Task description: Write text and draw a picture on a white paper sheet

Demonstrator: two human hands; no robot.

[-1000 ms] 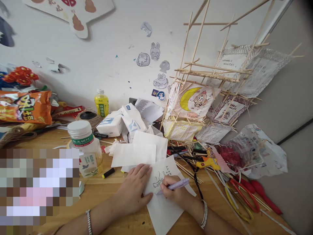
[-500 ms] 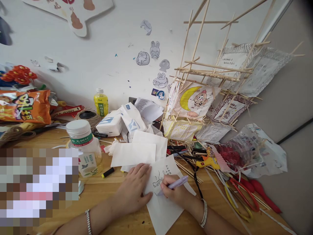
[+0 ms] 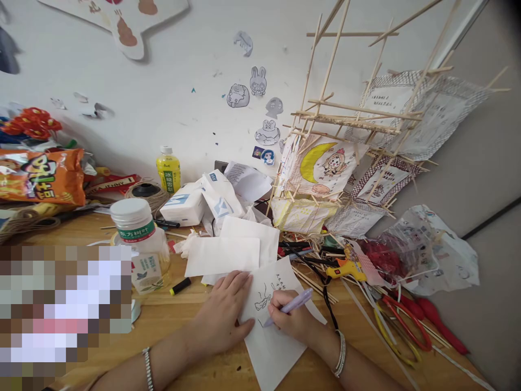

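Note:
A white sheet of paper lies at an angle on the wooden table, with a line drawing and some handwritten characters on it. My left hand rests flat on the sheet's left edge, fingers stretched out and holding nothing. In my right hand is a light purple pen, gripped in a writing hold. Its tip touches the paper just below the drawing, beside a short stroke. Part of the drawing and writing is hidden behind my right fingers. Blank white sheets lie just beyond my left hand.
A clear jar and a black marker stand and lie left. Tissue packs and a yellow bottle are behind. On the right are a stick frame with paper panels, a yellow glue gun and red-handled scissors.
The pen tip has shifted very slightly to the right on the paper. My left hand stays in the same place.

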